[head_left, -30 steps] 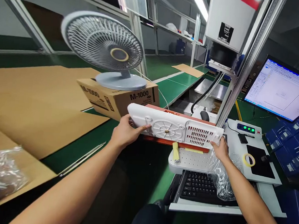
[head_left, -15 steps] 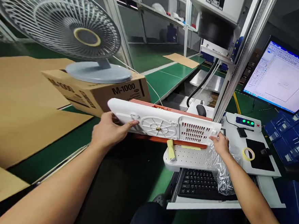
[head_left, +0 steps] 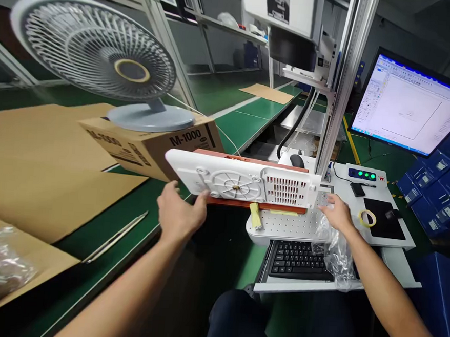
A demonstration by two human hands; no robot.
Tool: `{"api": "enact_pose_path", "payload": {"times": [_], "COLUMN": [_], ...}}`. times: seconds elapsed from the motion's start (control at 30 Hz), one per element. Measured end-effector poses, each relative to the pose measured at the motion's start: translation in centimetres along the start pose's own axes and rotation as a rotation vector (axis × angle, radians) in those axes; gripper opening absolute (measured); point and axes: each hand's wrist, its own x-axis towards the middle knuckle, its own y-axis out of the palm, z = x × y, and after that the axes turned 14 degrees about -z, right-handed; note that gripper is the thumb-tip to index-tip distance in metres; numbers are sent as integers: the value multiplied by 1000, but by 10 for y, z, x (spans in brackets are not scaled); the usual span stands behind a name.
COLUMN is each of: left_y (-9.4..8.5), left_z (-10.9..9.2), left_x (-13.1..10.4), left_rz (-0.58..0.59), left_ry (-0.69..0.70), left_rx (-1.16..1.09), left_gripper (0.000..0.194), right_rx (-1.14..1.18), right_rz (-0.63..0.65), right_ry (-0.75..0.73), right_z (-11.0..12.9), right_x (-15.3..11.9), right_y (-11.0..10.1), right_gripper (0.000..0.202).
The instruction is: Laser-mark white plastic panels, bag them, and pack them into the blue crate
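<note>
White plastic base panel, with a moulded spoked ring and a slotted vent, stands tilted against an orange-red block. The panel looks to be in place; whether it is fixed there or merely leaning cannot be told. Any marking or finishing on its visible side is not evident, so how much is left is unclear.

The left hand is open, thumb and fingers spread at the panel's lower left edge; whether the thumb touches it is hard to tell. The right hand is also open, just beside the panel's right end, gripping nothing.

The panel's left end reaches past the rounded rim of the perforated surface, over a dark gap, and close to the cardboard carton under the fan. On the right, the metal post and the crumpled clear film probably limit sideways room. A yellow strip lies below the panel, near the front rim. Most free space seems to be toward the person, above the keyboard, and upward, beneath the black overhead head.
</note>
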Motion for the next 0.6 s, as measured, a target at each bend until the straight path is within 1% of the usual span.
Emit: {"api": "enact_pose_path", "payload": {"times": [0.07,0.1,0.17,0.2,0.27,0.3,0.37,0.43,0.5,0.6], "left_y": [-12,-16,-22,-23,-18,-12,3,21,39,61], "left_z": [-8,-12,-21,-26,-39,-46,-64,-84,-104,-132], "left_x": [-53,-84,-146,-177,-235,-261,-307,-344,-370,-393], "left_rz": [0,20,101,172,340,422,562,679,767,847], "left_ry": [70,113,209,289,415,459,529,598,659,717], "left_rx": [-41,-67,-144,-231,-348,-378,-413,-433,-439,-424], "left_gripper": [59,49,33,29,24,24,25,28,33,41], "right_rx": [60,90,175,197,217,211,202,201,224,277], "right_rz": [9,9,-12,-40,-109,-149,-218,-245,-227,-151], "right_ry": [-5,-8,-23,-9,47,90,178,256,311,345], "right_z": [-11,-18,-33,-40,-54,-61,-74,-86,-95,-102], "right_x": [-28,-43,-75,-91,-120,-133,-156,-175,-190,-204], "right_y": [-48,-74,-127,-150,-191,-206,-227,-236,-237,-229], "right_gripper": [25,21,27,30,34,35,37,39,42,42]}}
